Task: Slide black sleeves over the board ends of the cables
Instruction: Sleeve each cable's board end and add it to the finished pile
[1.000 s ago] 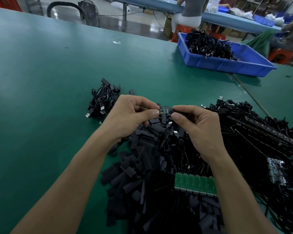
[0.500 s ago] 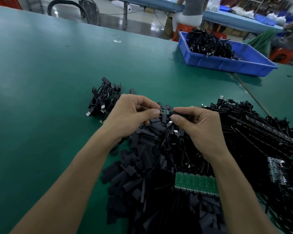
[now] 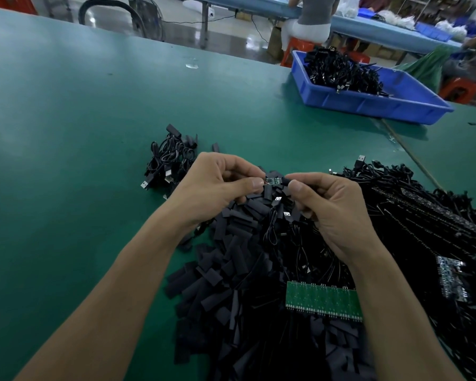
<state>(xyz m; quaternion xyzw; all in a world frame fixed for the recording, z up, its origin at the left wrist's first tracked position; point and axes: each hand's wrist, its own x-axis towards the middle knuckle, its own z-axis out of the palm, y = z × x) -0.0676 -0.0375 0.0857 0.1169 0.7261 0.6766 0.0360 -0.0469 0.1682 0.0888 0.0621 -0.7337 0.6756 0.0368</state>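
Between my two hands, over the pile, is a small green board end (image 3: 273, 181) of a black cable. My left hand (image 3: 217, 188) pinches its left tip with thumb and forefinger. My right hand (image 3: 330, 210) pinches a black sleeve (image 3: 285, 182) at the board's right end; how far the sleeve covers the board I cannot tell. The cable (image 3: 272, 229) hangs down from the hands, with USB plugs below. Several loose black sleeves (image 3: 231, 270) lie heaped on the green table (image 3: 80, 160) under my forearms.
A small bundle of cables (image 3: 171, 163) lies left of my hands. A tangle of black cables with boards (image 3: 423, 215) fills the right. A green circuit panel (image 3: 322, 301) lies on the pile. A blue bin (image 3: 374, 103) of cables sits far right. A person sits beyond.
The hands stay almost where they were, still pinching the board and sleeve between them. The view has shifted only slightly.
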